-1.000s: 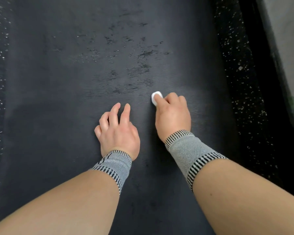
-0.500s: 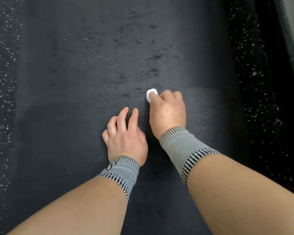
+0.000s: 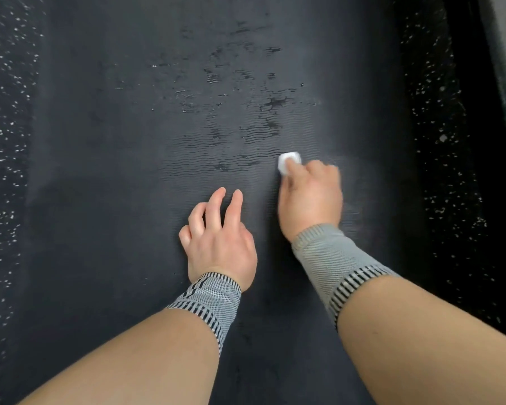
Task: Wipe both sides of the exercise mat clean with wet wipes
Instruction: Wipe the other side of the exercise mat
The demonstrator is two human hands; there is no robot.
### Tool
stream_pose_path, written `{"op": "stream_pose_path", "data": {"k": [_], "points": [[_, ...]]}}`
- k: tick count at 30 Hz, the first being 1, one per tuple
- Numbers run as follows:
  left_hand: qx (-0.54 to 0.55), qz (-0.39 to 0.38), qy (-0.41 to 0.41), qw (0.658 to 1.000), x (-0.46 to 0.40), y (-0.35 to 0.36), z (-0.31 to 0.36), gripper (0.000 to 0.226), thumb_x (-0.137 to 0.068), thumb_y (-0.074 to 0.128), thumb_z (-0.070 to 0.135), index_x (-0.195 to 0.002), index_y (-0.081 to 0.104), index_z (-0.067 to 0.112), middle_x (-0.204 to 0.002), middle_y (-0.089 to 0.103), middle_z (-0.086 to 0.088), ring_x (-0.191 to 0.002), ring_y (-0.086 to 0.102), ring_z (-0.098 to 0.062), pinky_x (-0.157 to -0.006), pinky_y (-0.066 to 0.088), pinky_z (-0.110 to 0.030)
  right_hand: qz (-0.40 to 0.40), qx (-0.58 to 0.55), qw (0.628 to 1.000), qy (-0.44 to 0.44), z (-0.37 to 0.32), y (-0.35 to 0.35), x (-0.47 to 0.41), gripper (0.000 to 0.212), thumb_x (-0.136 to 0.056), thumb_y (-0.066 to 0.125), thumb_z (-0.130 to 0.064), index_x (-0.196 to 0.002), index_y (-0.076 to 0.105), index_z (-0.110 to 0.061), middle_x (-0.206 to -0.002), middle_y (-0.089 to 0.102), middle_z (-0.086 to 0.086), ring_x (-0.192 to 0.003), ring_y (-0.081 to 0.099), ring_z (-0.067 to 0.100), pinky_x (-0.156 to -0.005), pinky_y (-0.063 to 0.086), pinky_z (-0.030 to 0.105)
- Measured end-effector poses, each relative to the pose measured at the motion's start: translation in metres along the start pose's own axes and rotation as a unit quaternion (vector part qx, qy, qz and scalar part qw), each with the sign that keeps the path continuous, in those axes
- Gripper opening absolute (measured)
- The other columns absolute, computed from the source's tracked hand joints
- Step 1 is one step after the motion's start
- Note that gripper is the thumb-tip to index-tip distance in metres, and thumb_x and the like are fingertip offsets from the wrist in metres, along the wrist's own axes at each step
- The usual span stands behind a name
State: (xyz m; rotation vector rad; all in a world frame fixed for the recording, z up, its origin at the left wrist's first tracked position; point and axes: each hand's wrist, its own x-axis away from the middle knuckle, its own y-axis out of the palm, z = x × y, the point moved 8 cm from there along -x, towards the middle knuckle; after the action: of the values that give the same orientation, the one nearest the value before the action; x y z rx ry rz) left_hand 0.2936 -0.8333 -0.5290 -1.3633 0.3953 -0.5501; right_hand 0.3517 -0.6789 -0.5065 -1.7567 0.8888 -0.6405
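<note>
1. Grey knitted wrist bands (image 3: 209, 296) sit nearest us, one on each forearm, both arms reaching out over the mat (image 3: 100, 200).
2. Our left hand (image 3: 219, 238) rests on the mat with two fingers straight and the others loosely bent, holding nothing.
3. Our right hand (image 3: 310, 197) pinches the wadded white wipe (image 3: 289, 163) under its fingertips, pressing it onto the mat just ahead of the knuckles.
4. Such a small wad could, we judge, slip free or leave unwiped strips.
5. Beyond it, wet streaks (image 3: 246, 112) look patchy; the wipe may be drying.
6. Either side lies speckled floor (image 3: 6, 112).
</note>
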Motion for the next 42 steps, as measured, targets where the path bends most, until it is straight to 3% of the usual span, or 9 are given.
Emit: {"op": "stream_pose_path", "data": {"k": [3, 9, 11, 20, 23, 27, 35, 38, 42], "points": [[0.000, -0.002, -0.002, 1.000, -0.001, 0.000, 0.000, 0.052, -0.085, 0.047, 0.024, -0.137, 0.051, 0.026, -0.145, 0.043, 0.001, -0.123, 0.031, -0.024, -0.094, 0.036, -0.050, -0.014, -0.016, 0.999, -0.041, -0.012, 0.002, 0.001, 0.023, -0.091, 0.049, -0.017, -0.109, 0.062, -0.019, -0.087, 0.058, 0.006, -0.085, 0.044, 0.028, -0.068, 0.037, 0.036], [0.004, 0.001, 0.001, 1.000, -0.001, 0.000, 0.001, 0.052, -0.084, 0.055, 0.021, -0.137, 0.051, 0.024, -0.144, 0.044, -0.001, -0.121, 0.033, -0.026, -0.092, 0.037, -0.051, 0.070, 0.041, 0.962, 0.260, 0.125, -0.044, 0.000, 0.037, -0.093, 0.043, -0.027, -0.128, 0.054, -0.021, -0.113, 0.056, 0.018, -0.110, 0.043, 0.039, -0.088, 0.037, 0.046], [0.008, 0.003, -0.001, 1.000, 0.000, -0.001, 0.001, 0.052, -0.085, 0.054, 0.020, -0.136, 0.052, 0.024, -0.144, 0.045, -0.001, -0.121, 0.033, -0.026, -0.092, 0.037, -0.051, 0.066, 0.032, 0.955, 0.289, 0.127, -0.040, 0.002, 0.037, -0.094, 0.042, -0.026, -0.129, 0.052, -0.021, -0.116, 0.055, 0.018, -0.112, 0.042, 0.038, -0.090, 0.036, 0.046], [0.002, 0.009, -0.004, 1.000, 0.000, -0.001, 0.000, 0.051, -0.084, 0.052, 0.020, -0.135, 0.054, 0.025, -0.143, 0.046, 0.000, -0.121, 0.035, -0.024, -0.092, 0.037, -0.049, -0.028, 0.006, 0.998, -0.060, -0.030, 0.009, -0.010, 0.018, -0.088, 0.050, -0.017, -0.103, 0.061, -0.020, -0.084, 0.058, 0.003, -0.088, 0.046, 0.028, -0.068, 0.031, 0.034], [-0.003, 0.008, 0.005, 1.000, 0.000, 0.001, 0.001, 0.051, -0.084, 0.054, 0.021, -0.135, 0.053, 0.025, -0.143, 0.045, 0.001, -0.120, 0.035, -0.024, -0.091, 0.038, -0.049, 0.019, 0.049, 0.998, 0.030, 0.025, -0.011, -0.016, 0.020, -0.087, 0.051, -0.021, -0.103, 0.062, -0.020, -0.091, 0.063, 0.010, -0.091, 0.049, 0.036, -0.066, 0.033, 0.037], [-0.007, 0.020, 0.007, 1.000, -0.001, 0.000, 0.000, 0.052, -0.082, 0.054, 0.022, -0.134, 0.052, 0.026, -0.141, 0.047, 0.001, -0.119, 0.036, -0.024, -0.088, 0.041, -0.049, 0.039, 0.035, 0.986, 0.157, 0.072, -0.024, -0.013, 0.031, -0.093, 0.045, -0.027, -0.118, 0.060, -0.017, -0.107, 0.061, 0.012, -0.103, 0.044, 0.035, -0.083, 0.036, 0.043], [0.007, 0.018, 0.002, 1.000, -0.003, -0.003, 0.002, 0.054, -0.084, 0.033, 0.029, -0.132, 0.056, 0.024, -0.140, 0.050, 0.001, -0.118, 0.036, -0.023, -0.089, 0.041, -0.047, -0.041, -0.011, 0.999, -0.027, -0.042, 0.020, -0.019, 0.026, -0.097, 0.035, -0.030, -0.097, 0.058, -0.019, -0.086, 0.062, 0.002, -0.087, 0.048, 0.026, -0.072, 0.033, 0.034], [0.012, 0.030, 0.002, 0.999, -0.002, -0.005, 0.001, 0.053, -0.084, 0.034, 0.029, -0.132, 0.056, 0.023, -0.139, 0.050, 0.000, -0.118, 0.037, -0.023, -0.088, 0.041, -0.047, -0.017, -0.127, 0.992, -0.014, -0.036, 0.018, -0.012, 0.021, -0.092, 0.040, -0.020, -0.089, 0.060, -0.016, -0.081, 0.064, 0.003, -0.086, 0.049, 0.028, -0.074, 0.039, 0.037], [0.005, 0.020, 0.010, 1.000, -0.002, -0.003, 0.002, 0.053, -0.084, 0.035, 0.028, -0.132, 0.055, 0.023, -0.139, 0.050, 0.001, -0.118, 0.039, -0.023, -0.087, 0.041, -0.047, 0.086, -0.119, 0.988, 0.053, -0.010, 0.007, 0.007, 0.022, -0.088, 0.051, -0.010, -0.107, 0.063, -0.014, -0.111, 0.061, 0.005, -0.106, 0.049, 0.029, -0.089, 0.033, 0.037]]}}
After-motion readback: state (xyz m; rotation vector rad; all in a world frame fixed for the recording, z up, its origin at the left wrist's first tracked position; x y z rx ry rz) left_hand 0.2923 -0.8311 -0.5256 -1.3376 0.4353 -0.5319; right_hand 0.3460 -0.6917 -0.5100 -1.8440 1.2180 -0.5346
